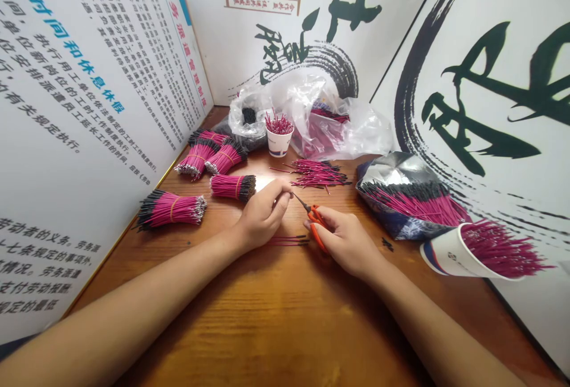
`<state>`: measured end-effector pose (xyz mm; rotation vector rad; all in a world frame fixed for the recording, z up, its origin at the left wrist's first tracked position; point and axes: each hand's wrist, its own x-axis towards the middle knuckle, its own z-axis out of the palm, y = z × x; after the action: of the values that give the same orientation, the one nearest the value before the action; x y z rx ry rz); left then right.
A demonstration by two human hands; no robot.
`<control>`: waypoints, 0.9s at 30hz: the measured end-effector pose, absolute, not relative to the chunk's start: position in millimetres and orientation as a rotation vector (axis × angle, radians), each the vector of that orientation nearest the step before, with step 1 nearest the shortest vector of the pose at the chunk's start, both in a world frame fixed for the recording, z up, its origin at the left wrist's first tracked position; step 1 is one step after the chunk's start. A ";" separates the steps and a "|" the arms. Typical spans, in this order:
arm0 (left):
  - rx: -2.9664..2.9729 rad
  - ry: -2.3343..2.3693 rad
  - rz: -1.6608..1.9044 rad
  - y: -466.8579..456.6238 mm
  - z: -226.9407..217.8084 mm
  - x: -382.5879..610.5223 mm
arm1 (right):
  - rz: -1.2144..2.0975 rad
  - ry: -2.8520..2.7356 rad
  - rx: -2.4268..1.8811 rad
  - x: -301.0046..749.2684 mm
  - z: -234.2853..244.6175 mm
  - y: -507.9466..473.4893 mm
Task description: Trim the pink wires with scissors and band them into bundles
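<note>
The right hand (345,244) grips orange-handled scissors (314,227), their blades slanting up and left, with the tips almost at the left hand (262,215), whose curled fingers pinch something too thin to tell. Just left of the scissors lie a few loose pink wires (289,241); beyond the scissors sits a loose heap of pink wires (318,174), with banded wire bundles (226,158) farther left on the wooden surface (267,327).

The right hand (345,241) holds orange scissors (317,225) beside the left hand (262,215).
</note>
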<state>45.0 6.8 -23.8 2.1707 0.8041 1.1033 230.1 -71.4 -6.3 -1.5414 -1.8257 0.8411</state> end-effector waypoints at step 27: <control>2.171 0.807 1.077 7.2 -23.3 45.0 | 0.806 -1.833 -1.580 228.7 -5.4 -71.2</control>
<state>45.0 7.2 -23.3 2.1710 0.8071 1.0769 228.7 -71.2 -5.4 -1.5800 -1.8334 0.8061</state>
